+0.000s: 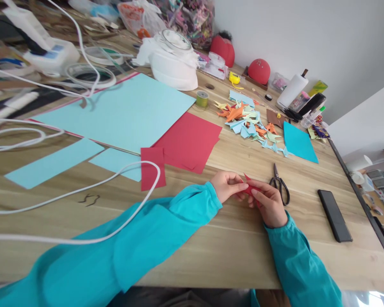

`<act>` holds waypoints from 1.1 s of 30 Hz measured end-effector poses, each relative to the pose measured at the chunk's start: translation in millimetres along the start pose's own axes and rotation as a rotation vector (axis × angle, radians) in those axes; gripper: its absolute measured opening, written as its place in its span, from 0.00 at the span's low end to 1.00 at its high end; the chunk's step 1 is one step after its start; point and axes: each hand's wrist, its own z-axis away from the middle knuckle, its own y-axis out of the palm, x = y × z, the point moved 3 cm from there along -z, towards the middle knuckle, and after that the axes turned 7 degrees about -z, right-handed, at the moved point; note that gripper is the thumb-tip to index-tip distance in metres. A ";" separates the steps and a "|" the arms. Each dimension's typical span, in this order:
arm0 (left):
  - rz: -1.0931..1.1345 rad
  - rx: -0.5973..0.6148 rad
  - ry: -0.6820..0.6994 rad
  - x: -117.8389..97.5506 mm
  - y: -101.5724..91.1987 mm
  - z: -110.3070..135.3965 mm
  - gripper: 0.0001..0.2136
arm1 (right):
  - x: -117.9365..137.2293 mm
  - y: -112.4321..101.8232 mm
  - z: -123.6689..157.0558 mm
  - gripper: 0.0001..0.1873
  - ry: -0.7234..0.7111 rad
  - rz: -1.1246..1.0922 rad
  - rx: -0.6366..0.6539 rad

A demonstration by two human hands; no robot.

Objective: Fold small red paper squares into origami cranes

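My left hand (225,185) and my right hand (269,204) meet over the wooden table (211,247), both pinched on a small folded piece of red paper (250,186). Only its pointed tip and a bit of its edge show between the fingers. Both arms wear teal sleeves. Black scissors (280,184) lie just beyond my right hand, touching neither hand. A small red paper square (152,168) lies to the left of my left hand.
Red sheets (188,138) and a large light blue sheet (121,111) lie further back. A pile of folded paper shapes (249,123) and a teal sheet (299,143) sit at the right rear. A black phone (334,215) lies right. White cable (83,192) loops across the left.
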 end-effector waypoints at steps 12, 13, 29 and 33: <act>-0.052 -0.134 0.015 -4.5 -0.3 3.5 0.08 | -1.2 6.0 -0.5 0.15 0.071 -0.130 0.025; -0.059 -0.137 0.020 -4.3 -0.6 3.2 0.08 | -1.1 6.2 -0.7 0.15 0.076 -0.136 0.024; -0.042 -0.166 0.073 -5.9 -8.2 -1.2 0.09 | -6.1 10.0 -2.9 0.17 0.038 -0.136 0.051; -0.103 -0.155 0.087 -9.1 -15.7 -5.4 0.09 | -7.0 12.6 -8.9 0.16 -0.067 -0.046 0.100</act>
